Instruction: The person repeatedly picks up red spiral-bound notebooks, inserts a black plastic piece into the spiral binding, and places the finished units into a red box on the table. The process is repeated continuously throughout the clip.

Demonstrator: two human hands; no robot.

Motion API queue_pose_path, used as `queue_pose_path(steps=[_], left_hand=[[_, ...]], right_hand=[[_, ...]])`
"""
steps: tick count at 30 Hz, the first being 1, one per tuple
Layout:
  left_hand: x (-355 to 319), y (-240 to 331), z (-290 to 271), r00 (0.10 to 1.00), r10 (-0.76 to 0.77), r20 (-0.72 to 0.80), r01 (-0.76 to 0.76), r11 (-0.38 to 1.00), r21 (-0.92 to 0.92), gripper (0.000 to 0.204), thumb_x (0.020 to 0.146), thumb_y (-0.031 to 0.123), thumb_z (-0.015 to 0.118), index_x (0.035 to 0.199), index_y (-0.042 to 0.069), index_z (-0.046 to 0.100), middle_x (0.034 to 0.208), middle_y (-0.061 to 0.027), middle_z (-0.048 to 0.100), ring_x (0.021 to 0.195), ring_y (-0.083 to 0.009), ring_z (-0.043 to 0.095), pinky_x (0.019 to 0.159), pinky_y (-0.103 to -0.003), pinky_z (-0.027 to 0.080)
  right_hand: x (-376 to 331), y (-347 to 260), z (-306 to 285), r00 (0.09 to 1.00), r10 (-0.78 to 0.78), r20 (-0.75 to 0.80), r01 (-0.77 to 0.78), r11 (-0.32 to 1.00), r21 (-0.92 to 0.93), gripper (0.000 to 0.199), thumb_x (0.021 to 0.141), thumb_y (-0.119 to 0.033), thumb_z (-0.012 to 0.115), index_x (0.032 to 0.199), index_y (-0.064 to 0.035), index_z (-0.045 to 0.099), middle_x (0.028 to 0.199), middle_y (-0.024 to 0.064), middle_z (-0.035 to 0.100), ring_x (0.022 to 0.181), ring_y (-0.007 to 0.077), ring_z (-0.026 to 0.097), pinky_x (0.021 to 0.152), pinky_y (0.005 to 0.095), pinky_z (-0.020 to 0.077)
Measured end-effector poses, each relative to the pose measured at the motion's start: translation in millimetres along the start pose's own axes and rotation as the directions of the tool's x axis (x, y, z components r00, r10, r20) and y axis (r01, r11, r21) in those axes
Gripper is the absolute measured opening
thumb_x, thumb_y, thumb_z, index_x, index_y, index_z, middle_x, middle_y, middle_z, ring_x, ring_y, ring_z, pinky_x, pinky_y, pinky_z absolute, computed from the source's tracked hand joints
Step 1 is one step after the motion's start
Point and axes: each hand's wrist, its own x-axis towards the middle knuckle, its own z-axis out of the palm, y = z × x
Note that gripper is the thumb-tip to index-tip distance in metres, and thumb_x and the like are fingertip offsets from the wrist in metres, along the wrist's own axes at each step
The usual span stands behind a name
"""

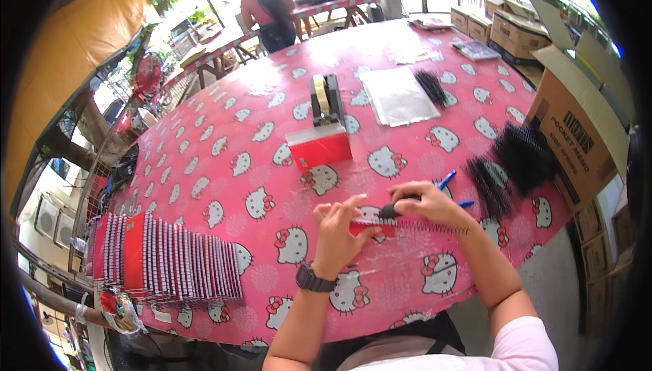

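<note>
Head view, looking down — I see my left hand (337,234) closed around a small red notebook (370,227) near the front edge of the pink cartoon-cat tablecloth (224,160). My right hand (424,202) pinches a black spiral coil (435,225) along the notebook's edge (fingers curled, not spread). Just right lie loose black coils (516,160); a blue pen (446,181) pokes out behind my right hand. Finished notebooks (170,257) stand in a row at left — a tape dispenser (324,98) sits farther back.

Bright daylight is flooding the pink tablecloth (224,167), overexposing the far background; fisheye distortion is bending edges, dark vignetting ringing the frame.
</note>
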Motion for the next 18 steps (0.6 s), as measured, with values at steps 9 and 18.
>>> queue_pose_path(steps=[9,18], left_hand=[[3.6,-30.7,0.3,0.958,-0.226,-0.178,0.166,0.94,-0.298,0.085,0.061,0.015,0.087,0.133,0.009,0.042,0.097,-0.0034,0.06,0.09,-0.0156,0.06,0.098,-0.037,0.039],[-13.6,-56.2,20.6,0.89,-0.279,0.36,0.454,0.484,-0.748,0.035,0.079,0.009,0.077,0.1,0.008,0.048,0.097,0.0005,0.055,0.087,-0.0061,0.054,0.077,-0.022,0.048]], right_hand=[[-1.1,1.9,6.6,0.998,-0.05,0.048,0.022,0.885,0.466,0.041,0.089,-0.039,0.062,0.1,0.0011,0.064,0.09,0.0012,0.061,0.086,0.008,0.053,0.079,0.0258,0.044],[0.2,-2.3,1.6,0.984,-0.114,0.139,0.031,0.868,0.495,0.038,0.087,-0.032,0.059,0.099,0.0035,0.064,0.103,0.0114,0.066,0.099,0.0163,0.058,0.089,0.0298,0.0443]])
